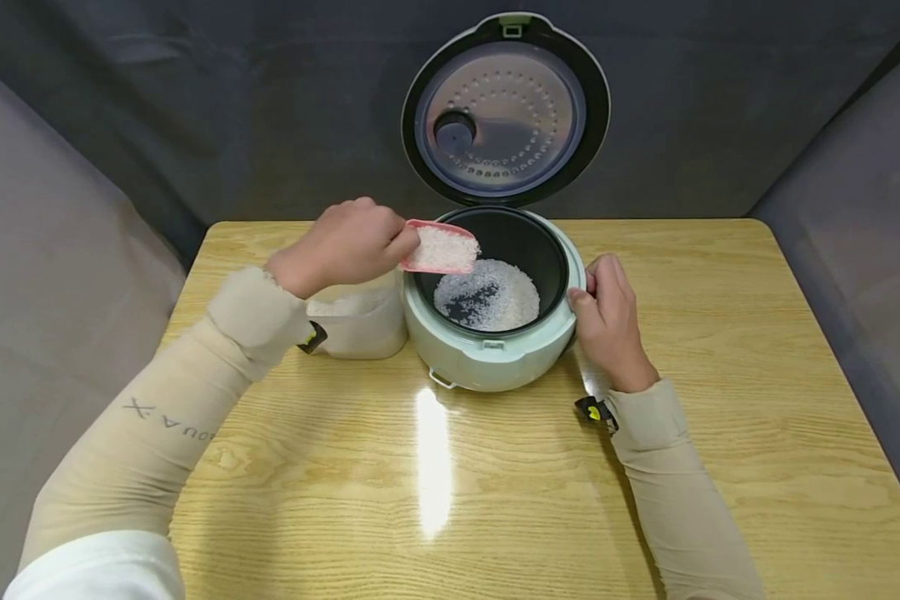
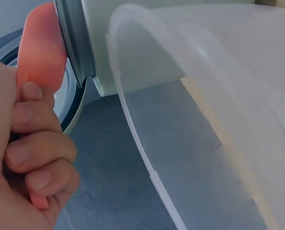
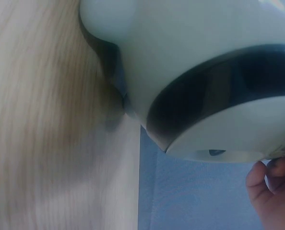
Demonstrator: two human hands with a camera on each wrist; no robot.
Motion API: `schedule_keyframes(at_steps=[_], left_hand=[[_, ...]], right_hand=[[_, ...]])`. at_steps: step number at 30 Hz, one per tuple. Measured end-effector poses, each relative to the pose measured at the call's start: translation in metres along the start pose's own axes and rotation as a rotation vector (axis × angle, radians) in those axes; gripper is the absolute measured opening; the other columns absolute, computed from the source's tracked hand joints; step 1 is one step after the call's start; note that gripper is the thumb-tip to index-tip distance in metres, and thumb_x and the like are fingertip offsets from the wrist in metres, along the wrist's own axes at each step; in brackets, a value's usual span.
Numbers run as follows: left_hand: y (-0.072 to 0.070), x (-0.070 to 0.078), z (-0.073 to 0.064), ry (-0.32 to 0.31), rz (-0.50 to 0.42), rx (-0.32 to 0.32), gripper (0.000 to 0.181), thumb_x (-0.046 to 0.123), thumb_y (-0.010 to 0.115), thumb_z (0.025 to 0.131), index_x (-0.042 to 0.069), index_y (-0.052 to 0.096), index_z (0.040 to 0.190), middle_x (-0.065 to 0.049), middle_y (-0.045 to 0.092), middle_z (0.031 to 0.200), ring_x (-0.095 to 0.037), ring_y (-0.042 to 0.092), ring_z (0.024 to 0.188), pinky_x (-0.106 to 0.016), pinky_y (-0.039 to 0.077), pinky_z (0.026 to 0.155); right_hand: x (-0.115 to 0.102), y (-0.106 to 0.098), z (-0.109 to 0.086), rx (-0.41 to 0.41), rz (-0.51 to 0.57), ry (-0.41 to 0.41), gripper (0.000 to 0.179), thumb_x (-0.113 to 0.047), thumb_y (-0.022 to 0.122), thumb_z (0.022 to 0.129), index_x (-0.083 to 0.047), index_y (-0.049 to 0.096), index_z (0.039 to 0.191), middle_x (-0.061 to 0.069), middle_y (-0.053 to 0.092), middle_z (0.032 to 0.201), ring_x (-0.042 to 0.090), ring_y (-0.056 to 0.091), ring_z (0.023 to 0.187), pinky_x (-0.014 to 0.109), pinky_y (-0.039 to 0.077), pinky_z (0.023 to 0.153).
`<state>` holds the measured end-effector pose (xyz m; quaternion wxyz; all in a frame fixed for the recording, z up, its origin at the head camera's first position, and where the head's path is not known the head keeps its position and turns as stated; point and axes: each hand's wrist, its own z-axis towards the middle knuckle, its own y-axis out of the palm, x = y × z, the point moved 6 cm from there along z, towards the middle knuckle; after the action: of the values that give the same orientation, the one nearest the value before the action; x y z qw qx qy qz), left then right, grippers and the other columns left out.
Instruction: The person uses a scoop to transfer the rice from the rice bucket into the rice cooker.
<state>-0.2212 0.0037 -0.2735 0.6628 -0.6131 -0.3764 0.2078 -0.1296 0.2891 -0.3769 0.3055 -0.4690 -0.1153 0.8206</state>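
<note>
My left hand (image 1: 352, 242) grips a pink scoop (image 1: 423, 223) heaped with white rice, its front over the left rim of a pale green rice cooker (image 1: 472, 367). In the left wrist view, curled fingers wrap the handle of the scoop (image 2: 42, 45). Inside the cooker's dark inner pot (image 1: 549, 262), loose rice (image 1: 516, 302) covers much of the bottom, leaving a dark patch. My right hand (image 1: 613, 321) holds the cooker's right side, thumb at the rim. Below the left hand stands a translucent plastic container (image 1: 367, 340) with rice inside, close against the cooker.
The cooker's round lid (image 1: 543, 92) stands raised behind the pot. A small white loop (image 1: 442, 379) sticks out low at the cooker's front. Everything stands on a wooden table (image 1: 330, 500), with grey cloth (image 1: 270, 108) behind it and at both sides.
</note>
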Motion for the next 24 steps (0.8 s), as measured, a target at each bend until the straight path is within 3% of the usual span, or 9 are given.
schedule_keyframes(at_steps=[9,18,24], left_hand=[[0.001,0.006,0.002,0.018,0.053,0.073,0.045,0.028,0.039,0.101,0.017,0.045,0.058,0.002,0.038,0.058,-0.021,0.042,0.055,-0.034,0.03,0.053],[-0.002,0.012,0.001,0.092,0.178,0.229,0.043,0.024,0.039,0.101,0.016,0.041,0.059,0.002,0.032,0.055,-0.02,0.032,0.049,-0.033,0.02,0.045],[-0.003,0.015,0.002,0.114,0.191,0.264,0.043,0.023,0.041,0.101,0.014,0.045,0.059,0.001,0.034,0.054,-0.019,0.031,0.047,-0.032,0.019,0.046]], right_hand=[[0.0,0.0,0.0,0.002,0.003,-0.006,0.018,-0.017,0.046,0.082,-0.001,0.039,0.083,0.014,0.038,0.084,0.01,0.033,0.076,0.026,0.027,0.072],[-0.002,0.0,0.001,0.001,0.003,0.009,0.017,-0.016,0.045,0.082,0.0,0.039,0.083,0.014,0.037,0.083,0.011,0.033,0.075,0.026,0.027,0.071],[0.0,0.0,0.001,0.002,0.001,0.023,0.016,-0.015,0.046,0.082,0.0,0.039,0.084,0.013,0.037,0.083,0.011,0.033,0.075,0.027,0.028,0.071]])
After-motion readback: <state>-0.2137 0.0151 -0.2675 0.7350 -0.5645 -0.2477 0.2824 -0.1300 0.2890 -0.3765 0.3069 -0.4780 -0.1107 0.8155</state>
